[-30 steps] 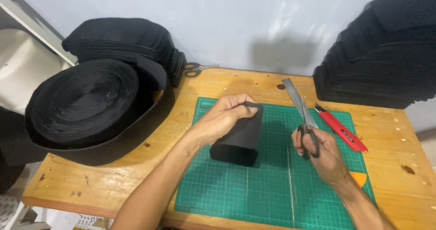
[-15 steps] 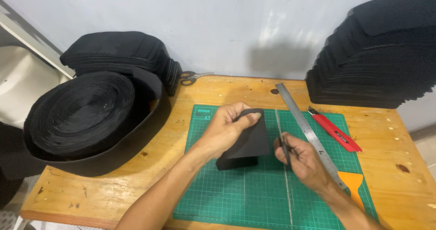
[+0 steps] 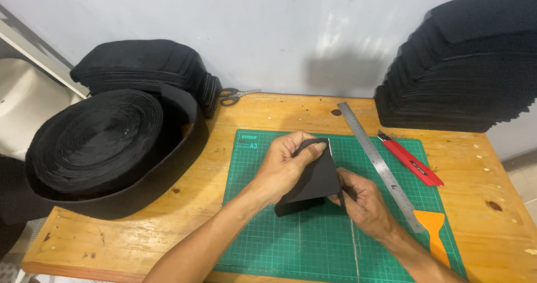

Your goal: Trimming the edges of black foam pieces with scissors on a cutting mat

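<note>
Roll of strap (image 3: 98, 140): wide black band wound in a big flat coil, matte and soft, it sits at the left end of the table and hangs a little over the edge
Stack at back left (image 3: 148, 70): black pieces piled flat behind the roll, edges look layered
Small scissors (image 3: 235, 95): black handles, they lie near the wall, well apart from the hands
Table (image 3: 140, 232): light wood with knots and dark marks, bare room along the front left
Cutting mat (image 3: 268, 244): green with a white grid, flat, free space in its front part
Left hand (image 3: 285, 168): clenched on the top edge of the black piece (image 3: 313, 179), thumb in front and fingers behind
Black piece: folded matte sheet, smooth, it stands up over the middle of the mat between both hands
Right hand (image 3: 361, 199): closed, it touches the right edge of the black piece; a thin dark tool shows in the grip, I cannot tell what it is
Ruler (image 3: 380, 165): long steel strip, lying diagonal just beside the right hand
Knife (image 3: 411, 160): red and black, right of the ruler
Scraper (image 3: 433, 230): orange plastic, at the lower end of the ruler
Stack at right (image 3: 458, 70): tall pile of black sheets against the wall
</note>
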